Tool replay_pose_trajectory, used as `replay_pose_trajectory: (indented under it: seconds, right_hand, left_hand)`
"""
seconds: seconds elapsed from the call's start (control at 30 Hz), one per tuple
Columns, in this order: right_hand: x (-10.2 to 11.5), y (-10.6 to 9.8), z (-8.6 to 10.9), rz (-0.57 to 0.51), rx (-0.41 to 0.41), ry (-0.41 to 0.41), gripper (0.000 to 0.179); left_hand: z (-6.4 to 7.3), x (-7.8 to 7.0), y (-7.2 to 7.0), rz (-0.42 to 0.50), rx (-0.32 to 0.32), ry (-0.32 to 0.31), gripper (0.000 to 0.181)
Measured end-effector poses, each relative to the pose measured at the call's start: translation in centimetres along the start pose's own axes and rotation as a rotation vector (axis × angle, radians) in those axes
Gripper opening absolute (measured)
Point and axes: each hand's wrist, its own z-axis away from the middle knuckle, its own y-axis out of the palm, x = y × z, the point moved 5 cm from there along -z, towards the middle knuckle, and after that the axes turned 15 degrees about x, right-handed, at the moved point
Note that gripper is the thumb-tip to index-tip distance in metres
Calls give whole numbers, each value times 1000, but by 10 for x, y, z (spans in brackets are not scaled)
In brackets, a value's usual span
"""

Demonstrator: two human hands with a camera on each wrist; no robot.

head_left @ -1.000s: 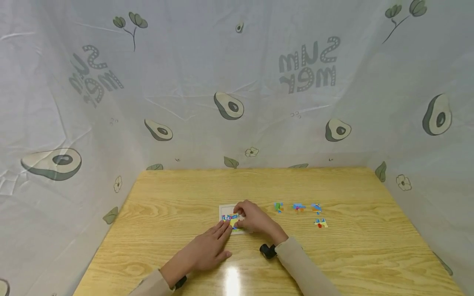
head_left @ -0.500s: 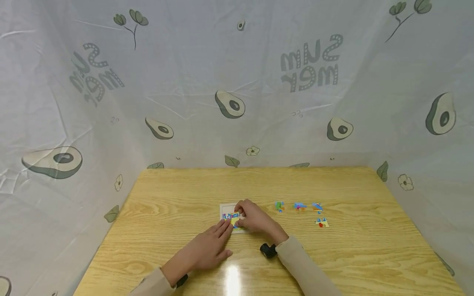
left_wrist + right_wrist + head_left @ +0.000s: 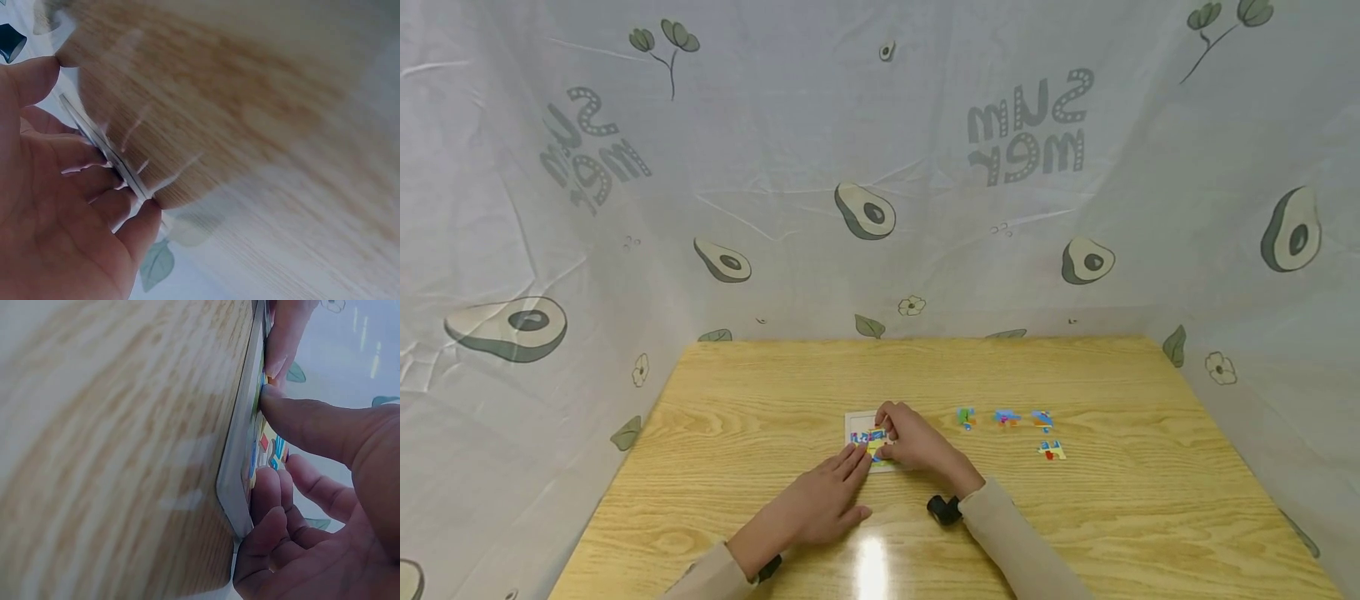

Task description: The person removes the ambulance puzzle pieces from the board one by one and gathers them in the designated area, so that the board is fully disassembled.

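We take 12 o'clock as the far edge of the wooden table (image 3: 760, 392). The puzzle tray (image 3: 860, 422) lies flat on it, at about 1 o'clock from the middle of our left hand (image 3: 827, 504) and at 9 o'clock from the middle of our right hand (image 3: 917, 439).

Right hand: we pinch a yellow puzzle piece (image 3: 875, 446) between thumb (image 3: 306, 419) and forefinger, with the remaining fingers curled. The piece is over the tray, at 9 o'clock from the right palm. Left hand: we hold the fingers extended side by side, with the thumb spread away toward 3 o'clock; the fingertips reach the tray just beside the piece, at its 8 o'clock side.

Governing relation: the piece sits between the two sets of fingertips. Both hands reach it, but the right is the nearer, being in contact. We cannot tell the long axis of the piece, since fingers cover its edges, nor whether it sits flush with the tray.

Loose pieces: from the right hand, we locate a green piece (image 3: 966, 418) at 2 o'clock, a blue-and-pink piece (image 3: 1006, 417) and a blue-and-orange piece (image 3: 1042, 419) beyond it, and a yellow-and-red piece (image 3: 1052, 451) at 3 o'clock.
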Motion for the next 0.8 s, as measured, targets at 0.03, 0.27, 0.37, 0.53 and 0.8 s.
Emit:
replay_pose_trajectory:
  seconds: [0.03, 0.27, 0.37, 0.53, 0.8]
  right_hand:
    - [0, 0, 0, 0, 0, 3, 35]
    - [0, -1, 1, -24, -19, -5, 35]
    - [0, -1, 2, -37, -23, -13, 35]
    - [0, 0, 3, -50, -22, -11, 33]
    - [0, -3, 3, -41, -59, -9, 21]
  left_hand:
    - [0, 0, 0, 1, -1, -1, 74]
    - [-1, -2, -3, -10, -2, -12, 73]
    - [-2, -2, -4, -15, -7, -15, 72]
    - [-2, -3, -5, -13, -25, -18, 68]
    - [-2, -5, -7, -19, -37, -31, 66]
